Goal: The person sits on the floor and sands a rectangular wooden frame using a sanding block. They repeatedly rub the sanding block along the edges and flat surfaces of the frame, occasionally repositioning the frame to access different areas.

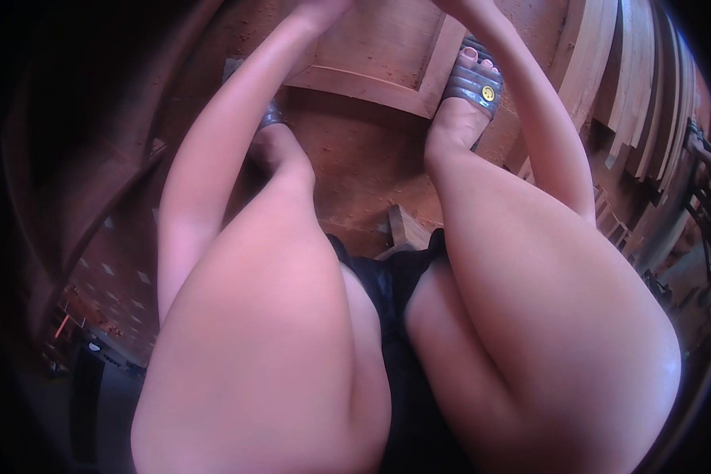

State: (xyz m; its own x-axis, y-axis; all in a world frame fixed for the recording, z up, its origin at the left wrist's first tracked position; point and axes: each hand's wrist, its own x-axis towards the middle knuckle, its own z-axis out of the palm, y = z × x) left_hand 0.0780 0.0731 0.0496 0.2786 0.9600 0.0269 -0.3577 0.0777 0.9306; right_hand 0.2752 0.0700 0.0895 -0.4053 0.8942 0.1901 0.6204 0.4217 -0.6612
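Both of my forearms reach forward past my knees to the top edge of the head view. Only the base of my left hand [325,9] shows there, and its fingers are cut off by the edge. A small part of my right hand [457,6] appears at the same edge, its fingers also out of sight. Whether either one holds something is hidden. Below and between them a framed wooden panel [355,84] lies flat on the floor, its near rail and right corner between my feet.
My sandaled right foot [472,85] stands beside the panel's corner. Long wooden boards [620,79] are stacked along the right. A wood offcut [408,229] sits on the brown floor [355,170] near my seat. Dark curved wooden parts [146,134] rise at the left.
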